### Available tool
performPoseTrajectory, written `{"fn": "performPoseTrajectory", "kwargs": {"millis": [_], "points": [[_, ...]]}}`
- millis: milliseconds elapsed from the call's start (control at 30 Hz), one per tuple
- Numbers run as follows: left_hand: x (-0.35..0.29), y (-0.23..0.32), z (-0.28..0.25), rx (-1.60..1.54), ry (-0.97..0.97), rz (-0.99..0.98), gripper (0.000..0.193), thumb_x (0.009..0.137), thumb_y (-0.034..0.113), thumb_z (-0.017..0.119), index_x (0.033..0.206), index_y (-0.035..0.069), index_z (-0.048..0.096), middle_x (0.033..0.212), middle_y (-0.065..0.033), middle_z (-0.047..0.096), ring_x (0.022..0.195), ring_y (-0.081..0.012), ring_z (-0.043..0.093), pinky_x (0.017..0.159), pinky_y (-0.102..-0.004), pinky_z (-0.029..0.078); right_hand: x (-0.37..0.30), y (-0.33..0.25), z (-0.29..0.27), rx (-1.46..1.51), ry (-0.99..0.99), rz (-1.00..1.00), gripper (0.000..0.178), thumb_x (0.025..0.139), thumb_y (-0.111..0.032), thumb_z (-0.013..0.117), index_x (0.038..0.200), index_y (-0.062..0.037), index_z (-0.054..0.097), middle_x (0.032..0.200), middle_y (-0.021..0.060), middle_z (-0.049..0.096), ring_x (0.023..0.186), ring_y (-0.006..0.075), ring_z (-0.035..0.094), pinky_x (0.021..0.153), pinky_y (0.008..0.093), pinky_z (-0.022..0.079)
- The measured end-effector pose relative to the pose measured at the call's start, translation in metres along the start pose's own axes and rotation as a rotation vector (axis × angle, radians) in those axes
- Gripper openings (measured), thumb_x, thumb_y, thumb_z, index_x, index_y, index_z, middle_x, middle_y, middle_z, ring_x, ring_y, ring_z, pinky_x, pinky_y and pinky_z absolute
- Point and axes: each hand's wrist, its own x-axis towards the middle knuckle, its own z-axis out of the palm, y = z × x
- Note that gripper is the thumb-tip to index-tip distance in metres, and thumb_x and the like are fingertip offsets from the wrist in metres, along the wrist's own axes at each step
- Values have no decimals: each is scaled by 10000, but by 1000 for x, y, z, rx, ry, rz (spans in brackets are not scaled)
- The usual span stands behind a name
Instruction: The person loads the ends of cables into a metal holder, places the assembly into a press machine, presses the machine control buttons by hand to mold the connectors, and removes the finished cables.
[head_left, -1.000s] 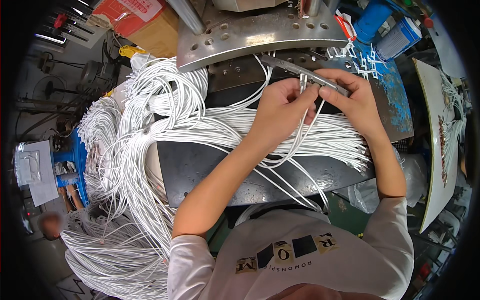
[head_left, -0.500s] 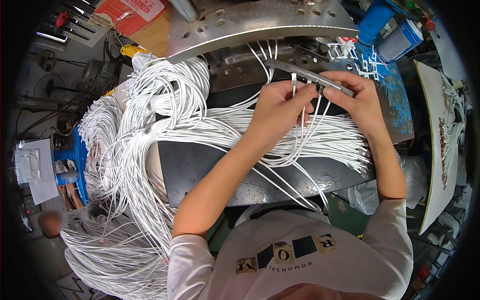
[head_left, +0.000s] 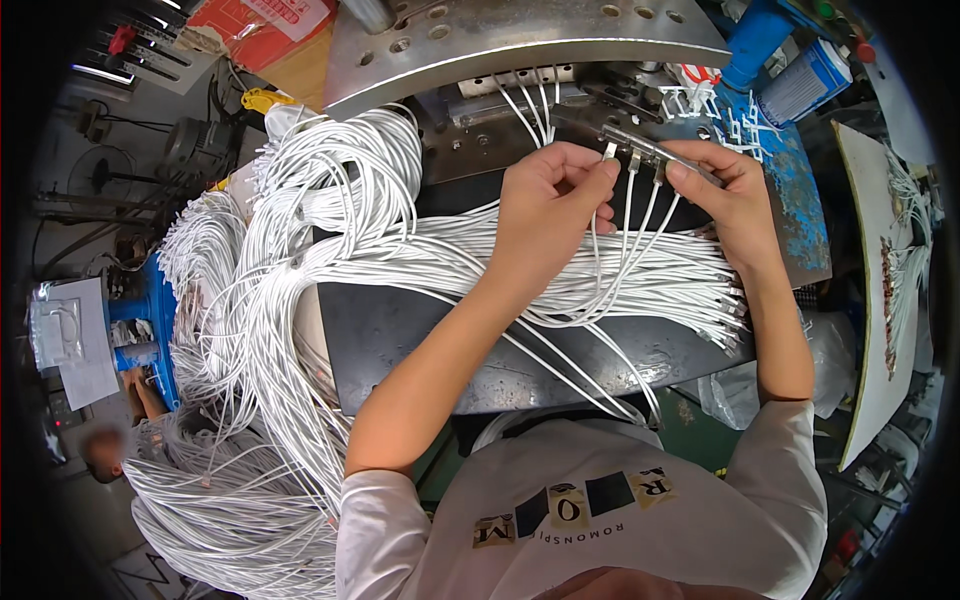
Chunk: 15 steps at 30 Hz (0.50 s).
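My right hand grips the right end of a narrow metal bar between thumb and fingers. Two white cables run down from the bar, their plug ends set against it. Closed in a pinch, my left hand holds another white cable by its end, with the plug close to the bar's left end. Whether that plug is seated in the bar, I cannot tell. Below both hands, a thick bundle of white cables lies across the black work surface, plug ends to the right.
A heavy steel press plate overhangs the far side, with several white cables running under it. Coiled cables pile up at the left. White plastic scraps lie by a tin at the right. Another person's arm shows far left.
The metal bar has shifted right and turned, so less of its left end sticks out. The plug in my left hand has come nearer that end. My right hand moved slightly right.
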Motion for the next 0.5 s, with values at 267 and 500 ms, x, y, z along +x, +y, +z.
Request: {"fn": "performPoseTrajectory", "kwargs": {"millis": [267,500], "points": [[1,-3,-3,68,-18,38,166,963,119,712,974,-43,675,784,-47,669,638,-89,636,539,-235,522,-3,-10,-3,-259,10,-100,305,859,-38,804,1152,22,747,960,22,729,872,85,651,799,234,503],[28,0,-34,424,411,337,199,923,167,734,957,-28,708,749,-54,669,590,-90,586,525,-262,454,13,-8,-28,-523,-205,-124,252,864,-46,795,1102,21,751,929,18,700,825,89,608,731,260,477]]}}
